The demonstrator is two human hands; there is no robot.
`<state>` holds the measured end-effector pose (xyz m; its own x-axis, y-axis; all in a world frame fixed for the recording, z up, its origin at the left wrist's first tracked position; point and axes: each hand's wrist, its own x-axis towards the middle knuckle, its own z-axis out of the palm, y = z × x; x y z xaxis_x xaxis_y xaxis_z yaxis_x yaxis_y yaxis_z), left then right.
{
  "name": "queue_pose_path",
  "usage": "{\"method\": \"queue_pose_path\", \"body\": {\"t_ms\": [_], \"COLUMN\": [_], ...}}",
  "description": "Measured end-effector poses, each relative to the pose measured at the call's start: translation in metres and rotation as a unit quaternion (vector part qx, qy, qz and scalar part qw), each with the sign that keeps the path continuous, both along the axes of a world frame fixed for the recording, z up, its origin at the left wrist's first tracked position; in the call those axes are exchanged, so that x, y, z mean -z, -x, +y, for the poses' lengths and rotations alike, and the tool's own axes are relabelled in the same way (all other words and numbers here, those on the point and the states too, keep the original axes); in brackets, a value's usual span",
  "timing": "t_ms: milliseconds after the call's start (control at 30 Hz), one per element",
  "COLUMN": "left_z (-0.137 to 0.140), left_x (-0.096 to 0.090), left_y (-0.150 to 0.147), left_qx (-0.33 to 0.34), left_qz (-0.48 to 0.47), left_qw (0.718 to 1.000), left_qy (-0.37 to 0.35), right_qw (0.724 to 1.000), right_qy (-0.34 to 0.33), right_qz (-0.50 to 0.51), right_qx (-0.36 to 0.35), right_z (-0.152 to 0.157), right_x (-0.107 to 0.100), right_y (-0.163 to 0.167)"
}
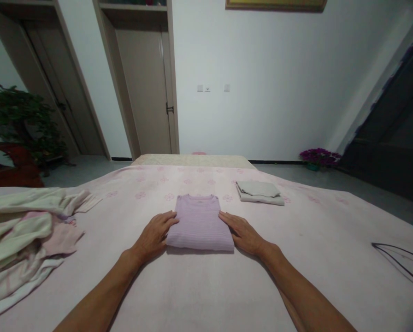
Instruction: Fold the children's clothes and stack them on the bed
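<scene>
A lilac shirt (200, 226), folded into a neat block with its neckline at the far end, lies flat in front of me. At its left edge rests my left hand (157, 234), fingers stretched out and fingertips touching the fabric. My right hand (243, 233) lies along the opposite edge, also open, with its fingertips on the cloth. The undersides of both hands and some fingers are hidden. Beyond my right hand sits a folded light grey garment (260, 192).
Pink floral bedding (199, 290) spreads under everything. A heap of crumpled clothes (26, 240) lies at the left. A thin black cable (400, 265) loops in from the right edge. Past the bed stand a door (142, 87), a potted plant (20, 120) and purple flowers (319, 157).
</scene>
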<state>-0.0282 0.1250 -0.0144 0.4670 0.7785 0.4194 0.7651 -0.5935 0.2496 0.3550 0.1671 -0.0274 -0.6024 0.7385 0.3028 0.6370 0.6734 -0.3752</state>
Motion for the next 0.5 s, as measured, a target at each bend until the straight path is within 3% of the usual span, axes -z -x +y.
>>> {"method": "queue_pose_path", "body": {"t_ms": [167,333,500], "left_z": [0.006,-0.009,-0.02], "left_x": [0.004,0.002,0.002], "left_y": [-0.005,-0.016,-0.018], "left_qx": [-0.018,-0.061,-0.089], "left_qz": [-0.063,-0.147,-0.232], "left_qw": [0.998,0.985,0.964], "left_qy": [0.024,0.067,0.095], "right_qw": [0.999,0.996,0.997], "right_qy": [0.037,0.09,0.066], "right_qz": [-0.012,-0.029,-0.039], "right_qx": [0.007,-0.003,-0.017], "right_z": [-0.004,-0.011,-0.016], "right_x": [-0.009,-0.02,-0.018], "right_y": [0.006,0.012,0.02]}}
